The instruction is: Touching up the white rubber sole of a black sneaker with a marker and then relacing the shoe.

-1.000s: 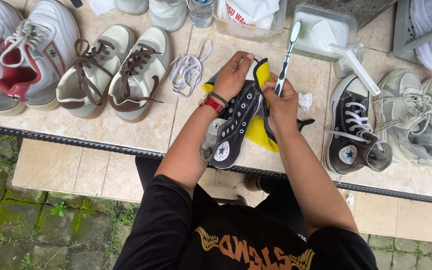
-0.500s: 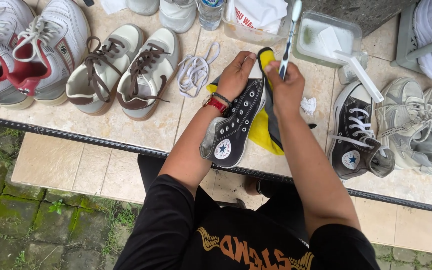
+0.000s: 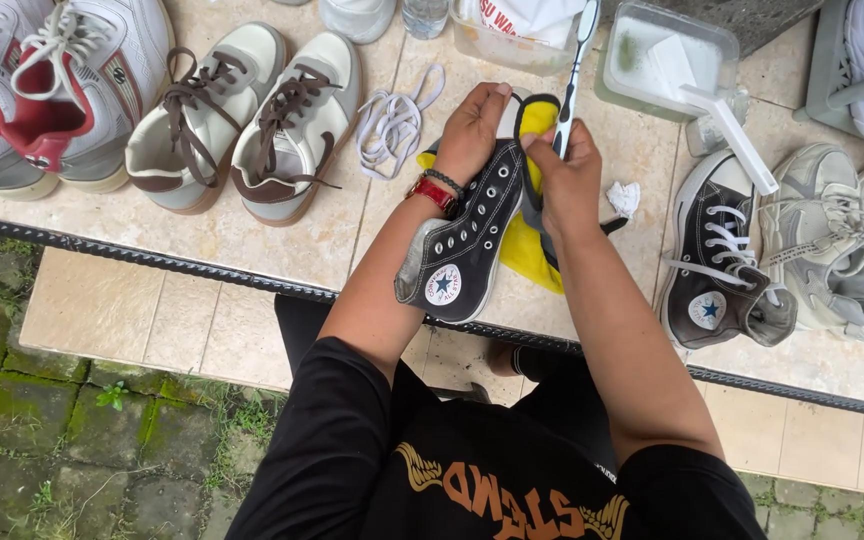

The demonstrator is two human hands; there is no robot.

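With the left hand [image 3: 472,130] grasping the black high-top sneaker [image 3: 467,245] over the yellow cloth [image 3: 532,250], the right hand [image 3: 567,165], clenched on the toothbrush [image 3: 574,70], should scrub toward twelve o'clock in short, firm strokes.

View: one head-worn camera, looking steeply down past the person's chest.
Facing: toward a tiled ledge [image 3: 252,240] lined with shoes.
Distance: close, both forearms filling mid-frame.
Edges: mossy paving lower left; no second view overlaps.
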